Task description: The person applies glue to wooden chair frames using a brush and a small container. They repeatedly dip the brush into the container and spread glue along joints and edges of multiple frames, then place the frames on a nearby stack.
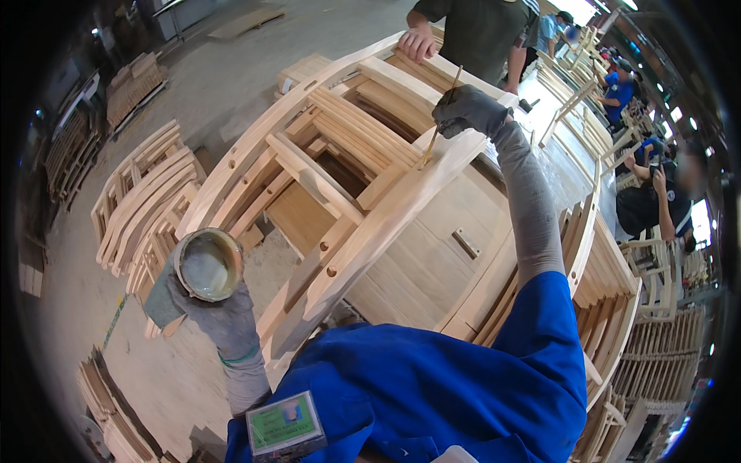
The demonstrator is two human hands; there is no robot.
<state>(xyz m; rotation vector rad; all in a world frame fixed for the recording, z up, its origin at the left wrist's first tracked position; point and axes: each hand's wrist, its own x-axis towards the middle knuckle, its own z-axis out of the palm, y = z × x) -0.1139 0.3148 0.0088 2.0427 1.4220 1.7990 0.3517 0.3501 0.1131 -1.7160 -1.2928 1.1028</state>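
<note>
My left hand [208, 305], in a grey glove, is closed round a round cup [241, 262] partly filled with whitish, glue-like liquid [207, 270]. A grey-green flat piece [160, 299] shows beside the cup; whether my fingers hold it is unclear. My right hand [472, 110], in a dark glove, pinches a thin stick [430, 148]. Its lower tip meets the near rail of a pale wooden frame [386, 224], and the upper end sticks out above my fingers. Round holes dot the frame's rails. Beneath and behind lie more stacked curved wooden parts [363, 116].
Across the frame stands a person in dark clothes, one hand [417, 42] resting on the wood. Stacked curved wooden parts [147, 201] stand on the floor at left. More wooden frames [606, 270] lean at right. Other people work along a long table [544, 108] at the far right.
</note>
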